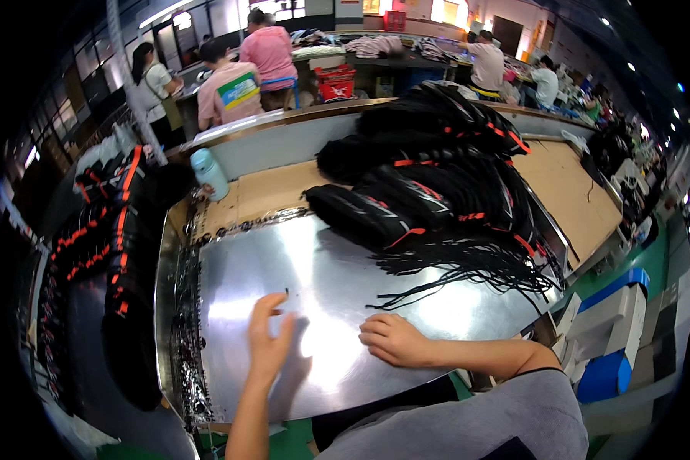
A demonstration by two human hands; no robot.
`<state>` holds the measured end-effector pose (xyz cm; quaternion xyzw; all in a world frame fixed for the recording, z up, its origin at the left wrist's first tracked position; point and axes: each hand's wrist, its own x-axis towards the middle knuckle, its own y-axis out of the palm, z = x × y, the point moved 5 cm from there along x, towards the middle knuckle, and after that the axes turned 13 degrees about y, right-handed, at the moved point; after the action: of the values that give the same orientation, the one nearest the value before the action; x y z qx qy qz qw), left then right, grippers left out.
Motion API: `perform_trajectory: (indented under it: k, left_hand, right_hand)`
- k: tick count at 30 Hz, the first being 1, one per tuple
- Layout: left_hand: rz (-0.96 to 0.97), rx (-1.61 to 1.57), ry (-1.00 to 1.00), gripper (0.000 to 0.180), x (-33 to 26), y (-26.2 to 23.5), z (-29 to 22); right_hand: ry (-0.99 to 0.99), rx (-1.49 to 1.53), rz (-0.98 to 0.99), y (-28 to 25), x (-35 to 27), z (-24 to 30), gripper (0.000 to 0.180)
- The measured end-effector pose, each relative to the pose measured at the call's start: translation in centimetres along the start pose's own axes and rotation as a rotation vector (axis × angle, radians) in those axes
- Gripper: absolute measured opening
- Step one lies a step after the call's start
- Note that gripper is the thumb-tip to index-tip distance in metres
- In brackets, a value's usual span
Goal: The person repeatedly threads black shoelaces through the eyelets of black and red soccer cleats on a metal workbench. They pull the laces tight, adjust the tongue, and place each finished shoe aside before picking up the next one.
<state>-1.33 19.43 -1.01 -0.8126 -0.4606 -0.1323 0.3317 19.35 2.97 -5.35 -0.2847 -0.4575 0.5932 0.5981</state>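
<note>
My left hand is raised over the shiny metal tabletop, thumb and fingers apart. A tiny dark speck shows by its fingertips; whether it touches them I cannot tell. To the right, my right hand is low over the tabletop with its fingers curled in. Its palm is hidden, and so is anything inside it. Beyond it lies a heap of black fabric pieces with orange and grey markings, stacked in overlapping bundles. Long thin black cords trail from the heap toward my right hand, apart from it.
A light-blue bottle stands at the table's far left corner. Cardboard lines the back edge. More black-and-orange pieces hang at the left. A white-and-blue machine part is at the right. Several people work at benches beyond.
</note>
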Motion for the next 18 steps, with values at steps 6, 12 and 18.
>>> perform_trajectory:
  k: [6, 12, 18]
  left_hand:
    - [0.166, -0.287, -0.283, 0.055, 10.3, 18.6, 5.7]
    - [-0.125, -0.916, -0.558, 0.04, 16.5, 24.3, 9.1]
    - [-0.39, -0.903, -0.469, 0.052, 13.2, 22.1, 7.6]
  right_hand:
    - [0.169, -0.169, -0.194, -0.2, -3.2, -4.2, 0.039]
    - [0.263, 0.304, -0.083, 0.2, -4.3, -6.9, 0.019]
    - [0.668, 1.907, 0.167, -0.7, -7.3, -9.3, 0.019]
